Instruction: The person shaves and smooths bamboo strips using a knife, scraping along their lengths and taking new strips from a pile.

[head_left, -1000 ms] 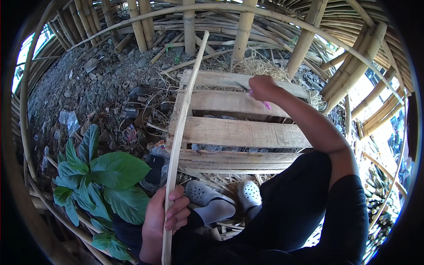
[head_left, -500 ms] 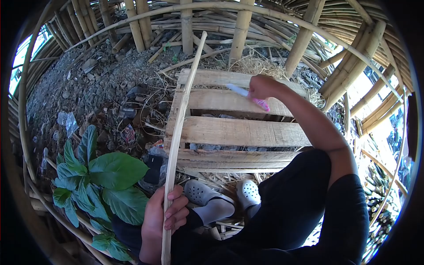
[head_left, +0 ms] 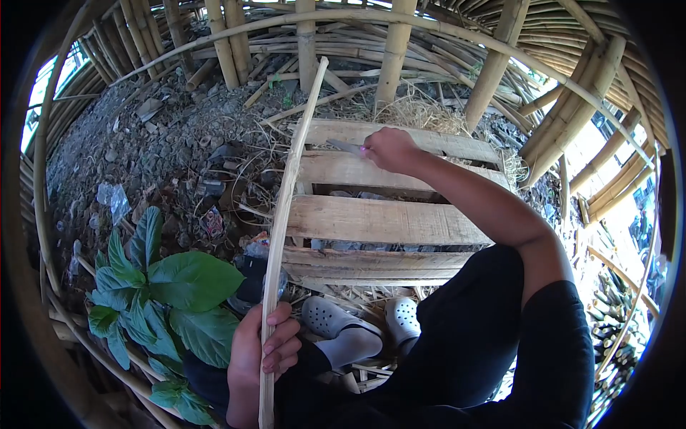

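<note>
A long, pale bamboo strip (head_left: 287,186) stands nearly upright before me, leaning slightly right at its top. My left hand (head_left: 266,347) is closed around its lower part. My right hand (head_left: 391,149) grips a knife (head_left: 344,146) with a pinkish handle, mostly covered by the fingers. Its blade points left toward the strip, with a small gap between them. Below the knife lies a slatted wooden pallet (head_left: 386,218).
A broad-leaved green plant (head_left: 189,282) grows at the left. Bamboo posts (head_left: 395,53) and rails enclose the space. Rubble (head_left: 164,136) covers the ground to the left. My grey clogs (head_left: 332,318) are below the pallet. Cut bamboo pieces (head_left: 622,329) are piled at the right.
My right hand has moved left with the knife, bringing the blade closer to the strip. The blade now points more directly left. My left hand keeps its hold, and the strip barely shifts.
</note>
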`<state>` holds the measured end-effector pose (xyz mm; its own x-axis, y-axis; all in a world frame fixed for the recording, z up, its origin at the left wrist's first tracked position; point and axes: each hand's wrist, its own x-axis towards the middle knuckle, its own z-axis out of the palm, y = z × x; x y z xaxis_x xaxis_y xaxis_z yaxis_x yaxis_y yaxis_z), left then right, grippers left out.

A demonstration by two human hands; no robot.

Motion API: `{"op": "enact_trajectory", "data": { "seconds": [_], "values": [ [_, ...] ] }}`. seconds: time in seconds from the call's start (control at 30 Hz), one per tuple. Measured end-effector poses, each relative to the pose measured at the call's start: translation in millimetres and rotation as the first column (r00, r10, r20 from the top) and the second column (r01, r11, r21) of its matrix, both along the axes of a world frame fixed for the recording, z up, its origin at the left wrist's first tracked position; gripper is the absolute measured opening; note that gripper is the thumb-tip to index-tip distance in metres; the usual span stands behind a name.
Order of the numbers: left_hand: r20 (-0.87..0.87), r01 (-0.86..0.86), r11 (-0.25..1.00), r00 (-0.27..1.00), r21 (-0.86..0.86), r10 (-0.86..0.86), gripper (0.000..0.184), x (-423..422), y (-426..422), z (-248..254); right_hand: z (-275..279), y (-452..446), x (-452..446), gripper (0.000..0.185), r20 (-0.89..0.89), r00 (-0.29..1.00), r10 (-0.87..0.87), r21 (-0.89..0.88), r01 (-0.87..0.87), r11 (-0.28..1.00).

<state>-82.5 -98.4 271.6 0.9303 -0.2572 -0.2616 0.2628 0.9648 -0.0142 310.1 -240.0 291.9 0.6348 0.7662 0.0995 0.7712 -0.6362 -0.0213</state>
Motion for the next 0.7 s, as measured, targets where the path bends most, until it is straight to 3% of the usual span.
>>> {"op": "enact_trajectory", "data": {
  "seconds": [0.1,0.17,0.2,0.27,0.33,0.4,0.43,0.5,0.63,0.7],
  "values": [
    [0.018,0.009,1.0,1.0,-0.006,-0.009,0.034,-0.7,2.3,-2.3,-6.5,8.4,19.8,0.02,-0.028,0.999,0.023,-0.062,-0.024,0.998],
    [0.041,0.01,1.0,0.999,-0.024,-0.009,0.033,-1.4,3.7,-2.9,-1.7,4.1,38.9,0.019,0.005,0.97,-0.245,-0.058,0.245,0.968],
    [0.041,0.008,1.0,0.999,-0.026,-0.007,0.033,-1.8,4.8,-3.2,-0.9,0.5,47.0,0.019,0.006,0.97,-0.243,-0.059,0.242,0.968],
    [0.053,-0.001,0.999,0.999,-0.037,0.003,0.032,-2.6,7.1,-3.7,-3.3,-3.0,61.7,0.023,0.204,0.939,-0.278,-0.001,0.285,0.959],
    [0.049,-0.007,0.999,0.999,-0.043,0.009,0.031,-3.7,9.2,-3.8,-6.9,4.9,64.4,0.022,0.135,0.944,-0.302,0.031,0.3,0.953],
    [0.047,-0.014,0.999,0.999,-0.044,0.016,0.031,-3.8,11.7,-4.2,-5.0,17.8,46.5,0.025,-0.015,0.997,-0.082,0.161,0.083,0.983],
    [0.05,-0.016,0.999,0.999,-0.051,0.018,0.031,-4.0,12.5,-4.6,-6.5,26.0,39.2,0.025,-0.015,0.997,-0.079,0.163,0.08,0.983],
    [0.053,-0.022,0.998,0.998,-0.055,0.025,0.031,-4.5,14.4,-5.5,-7.8,41.2,27.7,0.027,0.02,0.994,0.109,0.128,-0.111,0.986],
    [0.056,-0.026,0.997,0.998,-0.069,0.029,0.031,-5.3,17.9,-8.6,-10.8,52.3,31.2,0.027,-0.017,0.975,0.223,0.021,-0.223,0.975],
    [0.061,-0.03,0.997,0.998,-0.065,0.034,0.031,-6.2,18.0,-9.1,-6.3,52.0,39.3,0.026,0.204,0.97,-0.131,-0.189,0.171,0.967]
  ]
}}
